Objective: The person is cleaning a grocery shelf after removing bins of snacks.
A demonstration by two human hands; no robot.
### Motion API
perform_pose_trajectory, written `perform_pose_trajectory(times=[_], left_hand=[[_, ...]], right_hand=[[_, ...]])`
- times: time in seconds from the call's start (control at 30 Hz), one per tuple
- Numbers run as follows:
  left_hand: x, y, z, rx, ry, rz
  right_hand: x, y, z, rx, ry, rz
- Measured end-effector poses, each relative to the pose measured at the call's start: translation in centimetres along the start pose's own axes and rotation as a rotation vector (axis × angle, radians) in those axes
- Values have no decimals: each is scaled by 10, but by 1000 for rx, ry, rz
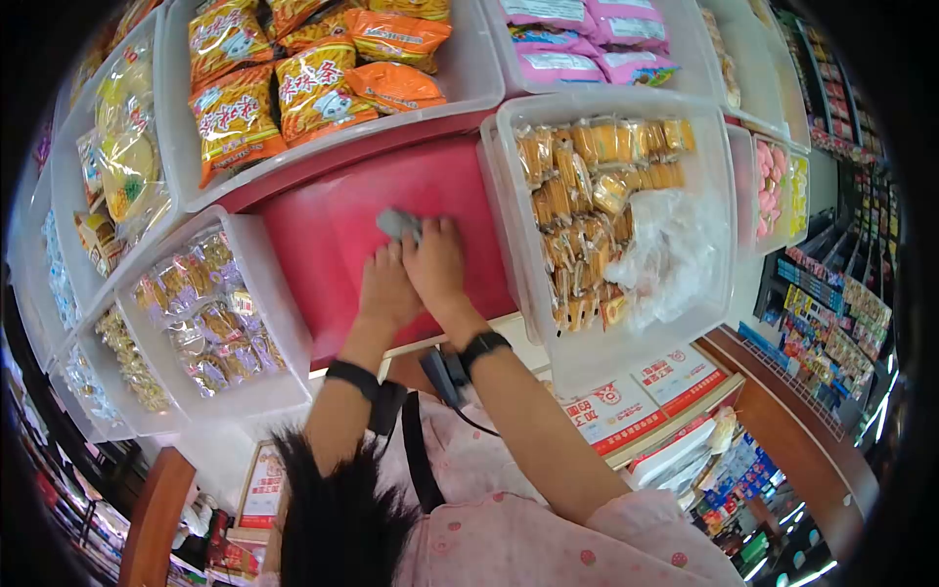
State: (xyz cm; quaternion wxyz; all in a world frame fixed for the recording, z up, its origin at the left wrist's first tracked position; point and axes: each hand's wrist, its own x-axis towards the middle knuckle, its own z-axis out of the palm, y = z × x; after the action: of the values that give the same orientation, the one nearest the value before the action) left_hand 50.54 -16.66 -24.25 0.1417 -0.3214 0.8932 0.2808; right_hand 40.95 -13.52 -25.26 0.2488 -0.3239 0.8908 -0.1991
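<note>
A crumpled grey cloth (398, 223) lies against the red shelf surface (323, 225) between the bins. My right hand (436, 262) is closed on the cloth's right end, fingers pointing away from me. Close against it, my left hand (385, 289) has its fingers curled just below the cloth. Whether those fingers grip anything is hidden. Each wrist carries a black band.
A clear bin (626, 362) of wrapped biscuits borders the red surface on the right. On the left stands a bin (293, 338) of small packaged snacks. Behind it, another bin (469, 98) holds orange snack bags. Printed cartons (611, 411) sit low at right.
</note>
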Motion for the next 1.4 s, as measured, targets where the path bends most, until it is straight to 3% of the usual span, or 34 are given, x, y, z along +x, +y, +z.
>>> perform_pose_trajectory(times=[0.13,0.2,0.27,0.4,0.47,0.5,0.57,0.6,0.67,0.8,0.87,0.97,1.03,1.1,1.17,1.23,1.3,1.4], left_hand=[[-52,21,35,60,-40,81],[-49,22,32,39,-91,71],[-49,17,20,162,-134,195],[-48,23,11,138,-192,178],[-43,34,-10,169,-403,195],[-41,33,-4,169,-404,193],[-36,28,10,130,-53,168],[-26,23,8,133,-54,171],[8,16,-1,236,157,118],[16,16,-3,225,163,85],[-4,28,-7,164,-28,65],[-36,40,18,85,-67,48],[-50,48,22,130,-62,76],[-61,52,26,168,-63,101],[-65,53,33,215,14,129],[-69,52,29,187,-84,93],[-65,46,34,134,114,73],[-24,33,29,117,171,25]], right_hand=[[-67,34,-4,7,-70,32],[-60,30,1,-43,-80,77],[-58,22,3,-85,-102,125],[-45,14,4,-81,-47,112],[-30,9,6,-71,-21,92],[-24,6,7,-54,23,99],[-13,-2,6,-34,67,106],[-6,-6,2,-28,74,84],[10,-9,-10,-34,90,70],[8,-10,-21,21,98,-5],[-6,-4,-24,0,74,-54],[-58,18,-18,-123,107,-147],[-82,37,-19,-134,46,-10],[-95,46,-24,-132,11,0],[-86,52,-26,-134,-29,-1],[-63,49,-26,-145,-96,-130],[-25,39,-21,-166,-90,-194],[42,13,-15,-158,-58,-260]])
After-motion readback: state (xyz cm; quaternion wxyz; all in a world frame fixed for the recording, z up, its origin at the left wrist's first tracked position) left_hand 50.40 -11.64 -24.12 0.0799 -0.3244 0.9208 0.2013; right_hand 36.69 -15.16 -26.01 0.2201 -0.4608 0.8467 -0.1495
